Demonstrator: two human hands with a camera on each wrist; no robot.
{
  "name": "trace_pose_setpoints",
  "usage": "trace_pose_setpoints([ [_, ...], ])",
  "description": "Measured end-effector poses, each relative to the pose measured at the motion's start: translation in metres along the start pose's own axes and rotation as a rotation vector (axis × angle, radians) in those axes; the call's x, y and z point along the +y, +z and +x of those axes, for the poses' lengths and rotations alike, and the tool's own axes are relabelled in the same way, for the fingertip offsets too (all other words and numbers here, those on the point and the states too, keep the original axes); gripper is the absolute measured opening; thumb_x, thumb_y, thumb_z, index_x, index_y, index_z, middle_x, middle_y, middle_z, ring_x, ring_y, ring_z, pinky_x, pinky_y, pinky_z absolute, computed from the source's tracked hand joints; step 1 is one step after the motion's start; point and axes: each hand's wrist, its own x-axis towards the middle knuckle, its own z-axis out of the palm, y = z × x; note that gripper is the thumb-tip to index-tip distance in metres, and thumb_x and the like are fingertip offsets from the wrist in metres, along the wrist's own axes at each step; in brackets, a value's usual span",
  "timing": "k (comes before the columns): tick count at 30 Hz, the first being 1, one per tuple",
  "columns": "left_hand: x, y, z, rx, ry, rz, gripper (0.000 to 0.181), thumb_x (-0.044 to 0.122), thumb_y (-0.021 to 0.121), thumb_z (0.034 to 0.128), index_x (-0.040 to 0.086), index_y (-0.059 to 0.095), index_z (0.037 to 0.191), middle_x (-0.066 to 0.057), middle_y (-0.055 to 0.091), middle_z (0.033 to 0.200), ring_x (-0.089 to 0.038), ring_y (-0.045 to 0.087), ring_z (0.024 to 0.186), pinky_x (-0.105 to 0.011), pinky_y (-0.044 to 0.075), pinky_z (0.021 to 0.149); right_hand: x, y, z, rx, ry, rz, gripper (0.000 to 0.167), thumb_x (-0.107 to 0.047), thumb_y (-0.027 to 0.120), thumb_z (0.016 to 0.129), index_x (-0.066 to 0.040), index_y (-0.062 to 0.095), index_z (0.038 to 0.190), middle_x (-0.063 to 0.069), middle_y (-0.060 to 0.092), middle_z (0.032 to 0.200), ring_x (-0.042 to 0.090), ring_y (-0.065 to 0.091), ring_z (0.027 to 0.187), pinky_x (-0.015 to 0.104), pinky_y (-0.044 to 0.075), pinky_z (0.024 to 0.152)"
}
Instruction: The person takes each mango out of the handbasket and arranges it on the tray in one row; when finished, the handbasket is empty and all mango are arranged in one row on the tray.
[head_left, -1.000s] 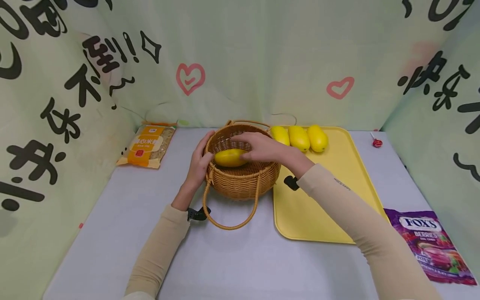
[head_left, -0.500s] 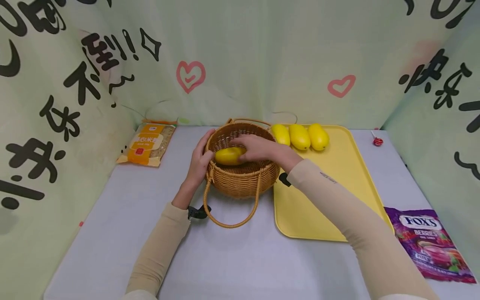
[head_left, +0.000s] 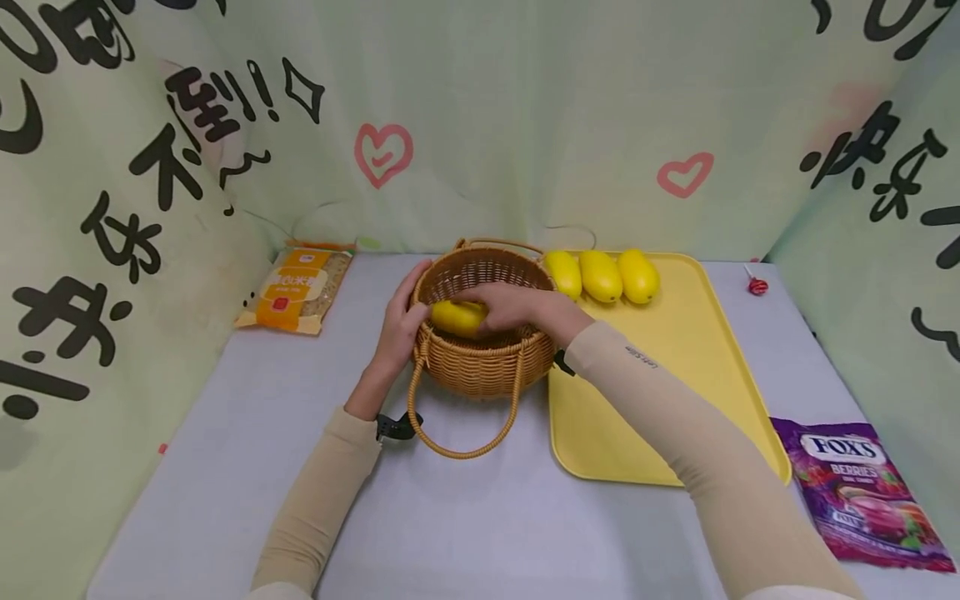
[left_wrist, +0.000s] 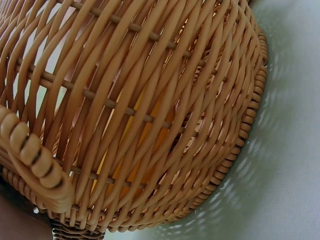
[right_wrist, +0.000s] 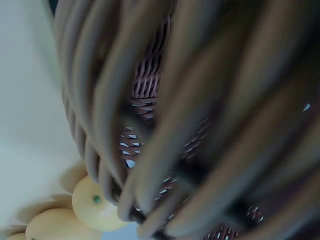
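In the head view, a brown wicker basket (head_left: 480,371) stands on the table with its front handle folded down. My left hand (head_left: 400,325) grips the basket's left rim, thumb over the edge. My right hand (head_left: 517,307) reaches inside and holds a yellow mango (head_left: 456,317) by its right end; part of the fruit and the fingertips are hidden. The left wrist view is filled by the basket's woven wall (left_wrist: 150,100), with yellow showing through the gaps. Close up and blurred, the weave (right_wrist: 150,165) also covers most of the right wrist view.
Three more mangoes (head_left: 601,276) lie along the back of a yellow tray (head_left: 637,433), right of the basket. An orange grain bag (head_left: 296,290) is at the back left. To the right are a red lollipop (head_left: 757,286) and a purple candy bag (head_left: 862,492).
My right hand has sunk deeper into the basket, lowering the mango slightly, and its forearm has shifted left. My left hand keeps its grip on the rim.
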Motion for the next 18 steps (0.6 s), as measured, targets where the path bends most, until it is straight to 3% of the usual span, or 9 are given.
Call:
trace_pose_setpoints([
  [7, 0.0018, -0.0012, 0.0001, 0.012, -0.007, 0.019, 0.068, 0.004, 0.043, 0.0891, 0.007, 0.031, 0.156, -0.014, 0.031, 0.161, -0.037, 0.034, 0.146, -0.058, 0.032, 0.116, -0.0019, -0.0004, -0.0006, -0.117, -0.003, 0.094, 0.071, -0.016, 0.066, 0.090, -0.025, 0.038, 0.154, 0.005, 0.034, 0.161, 0.028, 0.034, 0.147, 0.049, 0.029, 0.119],
  [18, -0.0003, 0.0003, 0.0000, 0.008, -0.013, 0.034, 0.067, -0.001, 0.040, 0.0903, 0.009, 0.031, 0.156, -0.012, 0.032, 0.161, -0.031, 0.035, 0.146, -0.052, 0.033, 0.117, -0.0006, 0.0006, -0.0009, -0.145, -0.035, 0.147, 0.060, -0.018, 0.066, 0.089, -0.026, 0.050, 0.146, 0.005, 0.044, 0.154, 0.029, 0.042, 0.139, 0.049, 0.036, 0.114],
])
